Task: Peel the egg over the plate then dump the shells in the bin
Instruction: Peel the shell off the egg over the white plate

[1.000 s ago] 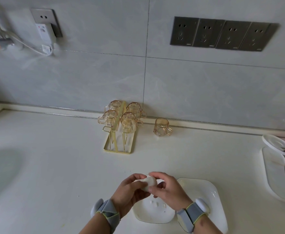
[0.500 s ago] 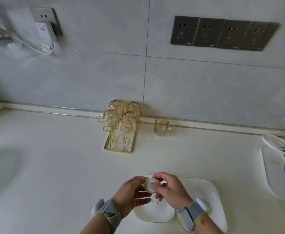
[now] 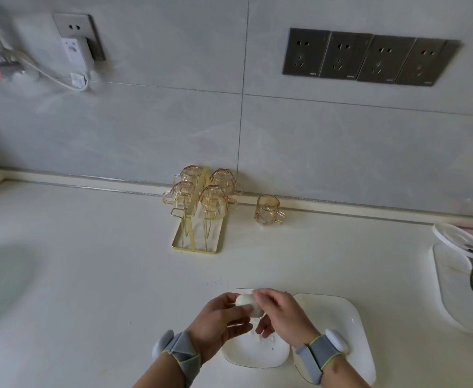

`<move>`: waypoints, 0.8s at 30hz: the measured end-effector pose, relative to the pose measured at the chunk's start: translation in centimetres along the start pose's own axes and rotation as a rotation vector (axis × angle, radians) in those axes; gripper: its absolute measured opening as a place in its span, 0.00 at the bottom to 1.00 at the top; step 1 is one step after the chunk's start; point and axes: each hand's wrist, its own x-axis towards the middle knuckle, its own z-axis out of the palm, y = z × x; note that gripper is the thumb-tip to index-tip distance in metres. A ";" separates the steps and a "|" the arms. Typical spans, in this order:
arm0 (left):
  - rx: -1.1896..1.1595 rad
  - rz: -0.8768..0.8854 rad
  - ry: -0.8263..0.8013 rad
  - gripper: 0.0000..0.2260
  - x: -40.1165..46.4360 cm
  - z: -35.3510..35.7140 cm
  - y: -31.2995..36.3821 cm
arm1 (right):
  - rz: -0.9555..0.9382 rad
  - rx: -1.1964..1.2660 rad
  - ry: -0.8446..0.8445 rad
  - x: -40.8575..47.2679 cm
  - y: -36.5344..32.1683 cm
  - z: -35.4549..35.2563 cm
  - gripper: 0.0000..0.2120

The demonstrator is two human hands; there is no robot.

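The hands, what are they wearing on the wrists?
The left hand and right hand are bare, with no gloves or sleeves. Each wrist has a grey fabric band edged in yellow-green, carrying a rounded white pod on its outer side.

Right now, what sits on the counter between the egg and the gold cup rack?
Nothing. In the head view, bare white counter runs from the egg, held in both hands, to the rack.

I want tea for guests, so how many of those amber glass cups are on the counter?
5. Four hang upside down on the gold rack. One stands upright right of it.
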 end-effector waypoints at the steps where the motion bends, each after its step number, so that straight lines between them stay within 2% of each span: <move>1: -0.002 0.001 0.018 0.15 0.0 0.0 0.0 | -0.006 -0.004 0.004 0.0 0.0 0.0 0.10; 5: -0.057 -0.002 0.066 0.14 0.1 -0.1 0.2 | -0.079 -0.096 0.042 0.0 -0.2 -0.4 0.08; 9: -0.069 0.011 0.061 0.17 -0.2 0.0 0.2 | -0.139 -0.117 -0.013 -0.3 -0.7 -0.5 0.11; 15: -0.081 0.048 0.029 0.08 -0.3 -0.4 0.0 | -0.127 -0.101 0.037 -0.2 -0.6 -0.7 0.10; 21: -0.022 0.048 0.043 0.16 -0.4 -0.5 0.1 | -0.133 -0.050 0.011 -0.1 -0.3 -0.3 0.11; 24: -0.028 0.052 0.015 0.16 -0.4 -0.4 0.2 | -0.125 -0.031 0.009 0.0 0.0 -0.3 0.11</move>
